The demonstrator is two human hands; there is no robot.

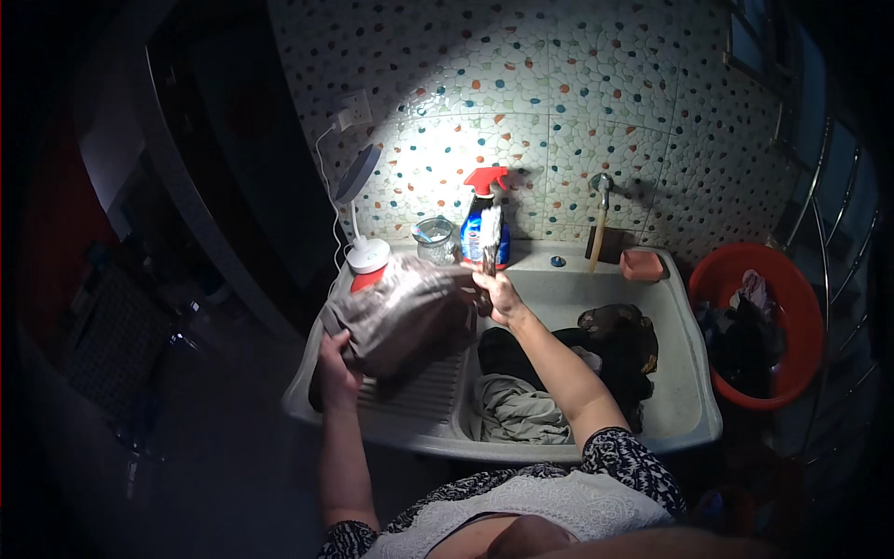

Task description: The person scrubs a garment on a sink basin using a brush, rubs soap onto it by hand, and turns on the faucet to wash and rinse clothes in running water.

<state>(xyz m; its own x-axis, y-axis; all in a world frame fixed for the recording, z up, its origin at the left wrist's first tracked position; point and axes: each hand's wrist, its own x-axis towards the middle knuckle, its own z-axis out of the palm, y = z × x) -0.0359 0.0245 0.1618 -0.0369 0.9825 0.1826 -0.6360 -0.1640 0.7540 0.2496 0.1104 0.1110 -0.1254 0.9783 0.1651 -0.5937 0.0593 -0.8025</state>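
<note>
A greyish-brown cloth garment (408, 318) is stretched between my two hands above the ribbed washboard (426, 395) of a laundry sink. At its lower left edge, my left hand (340, 360) grips the cloth. My right hand (501, 297) holds a scrub brush (490, 241) upright, its pale bristles at the top, and seems to pinch the garment's far corner too. Under my right forearm, the basin (674, 391) contains a light grey cloth (520, 412) and dark clothes (621, 349). The garment hides part of the washboard.
Along the sink's back ledge stand a lit desk lamp (368, 255), a glass jar (434, 241), a blue spray bottle (471, 227) with a red trigger and a pink soap dish (641, 265). A tap (602, 185) juts from the tiled wall. At right, a red tub (803, 335) holds clothes.
</note>
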